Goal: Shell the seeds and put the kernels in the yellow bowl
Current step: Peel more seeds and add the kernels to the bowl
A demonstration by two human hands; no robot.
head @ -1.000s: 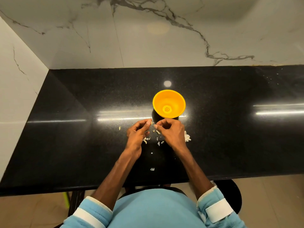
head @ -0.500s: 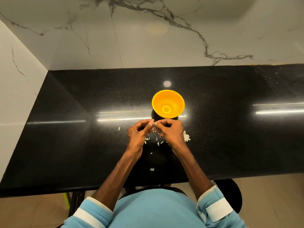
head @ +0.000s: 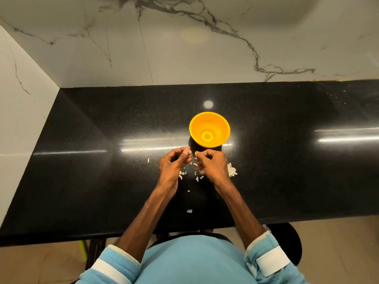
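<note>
A yellow bowl (head: 209, 128) stands on the black counter (head: 102, 181), just beyond my hands. My left hand (head: 173, 163) pinches a small pale seed piece (head: 190, 152) between thumb and forefinger. My right hand (head: 213, 165) is curled with thumb and forefinger pressed together; a tiny pale bit shows at its fingertips (head: 196, 153). The two hands sit a small gap apart, right in front of the bowl. Pale shell fragments (head: 198, 178) lie on the counter beneath and between the hands.
A small heap of pale seeds (head: 232, 170) lies right of my right hand. Stray bits sit at the left (head: 148, 160) and nearer the front edge (head: 189, 211). Marble walls bound the counter at the back and left. A dark stool (head: 287, 238) is below.
The fingertips were together on one seed half a second ago; now the hands have drawn slightly apart, each with a pale piece at its fingertips.
</note>
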